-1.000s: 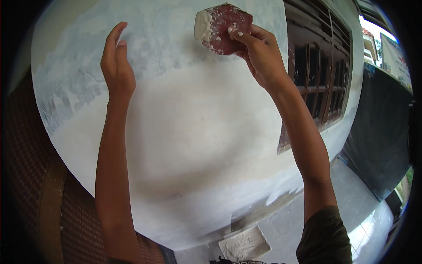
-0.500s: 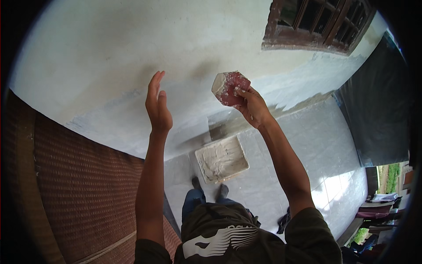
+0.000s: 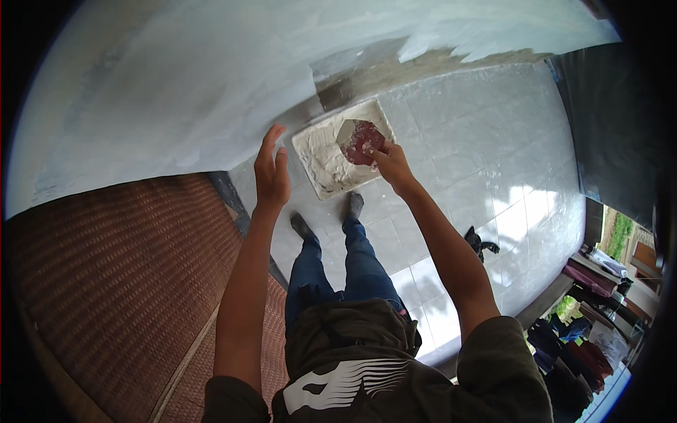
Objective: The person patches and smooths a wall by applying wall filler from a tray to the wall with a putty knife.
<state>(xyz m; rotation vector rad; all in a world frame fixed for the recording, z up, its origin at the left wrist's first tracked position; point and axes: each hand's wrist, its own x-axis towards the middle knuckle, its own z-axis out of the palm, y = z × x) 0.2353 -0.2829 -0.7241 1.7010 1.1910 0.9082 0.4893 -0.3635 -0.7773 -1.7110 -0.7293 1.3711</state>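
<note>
My right hand pinches a flat, dark red putty scraper with a pale edge, its face smeared with white putty. In view the scraper overlaps a shallow square tray on the floor; I cannot tell how far above it is. Thick off-white putty is spread unevenly inside that tray. My left hand is raised in front of the wall, its fingers stretched upward and nothing in it. The wall has pale smoothed areas and a bare grey-brown strip along its foot.
Grey tiles cover the floor. A brown woven panel stands at the left. Dark sheeting hangs at the far right. A small black item lies on the tiles, and piled cloths are at the lower right.
The view has tipped down, so the window has left it and more floor and legs show. My right hand has lowered the scraper from before the wall to over the tray.
</note>
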